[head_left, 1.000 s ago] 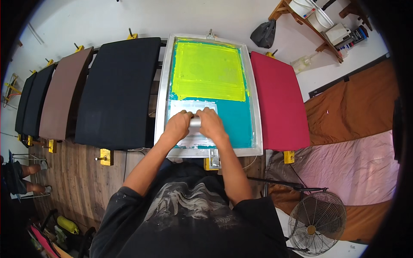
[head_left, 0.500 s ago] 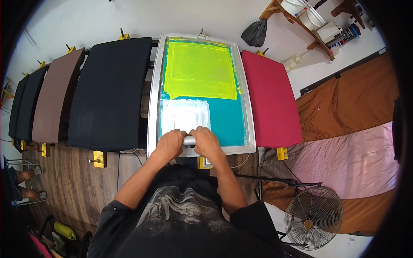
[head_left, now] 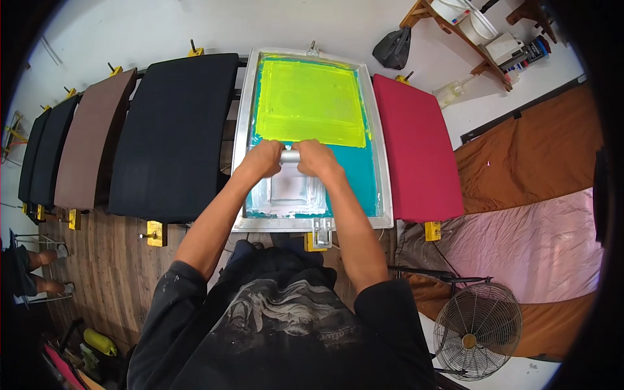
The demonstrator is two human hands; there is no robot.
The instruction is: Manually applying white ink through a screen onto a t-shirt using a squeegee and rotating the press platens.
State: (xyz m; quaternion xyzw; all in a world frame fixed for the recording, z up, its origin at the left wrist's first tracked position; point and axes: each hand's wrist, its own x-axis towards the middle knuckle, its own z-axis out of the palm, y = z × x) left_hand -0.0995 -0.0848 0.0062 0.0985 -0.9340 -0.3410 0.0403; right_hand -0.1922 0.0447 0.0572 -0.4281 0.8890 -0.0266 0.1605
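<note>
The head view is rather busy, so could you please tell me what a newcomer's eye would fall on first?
Most likely the bright yellow-green patch filling the upper part of the metal-framed screen near the centre. Just below it, the left hand and right hand grip a silver bar. The red panel right of the screen also stands out.

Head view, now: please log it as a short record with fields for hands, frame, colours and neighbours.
Left hand: closed on silver bar
Right hand: closed on same silver bar
Metal frame: around teal screen
Yellow-green area: far part of screen
Pale patch: nearer, at left
Left of frame: large black panel
Right of frame: red panel
</note>
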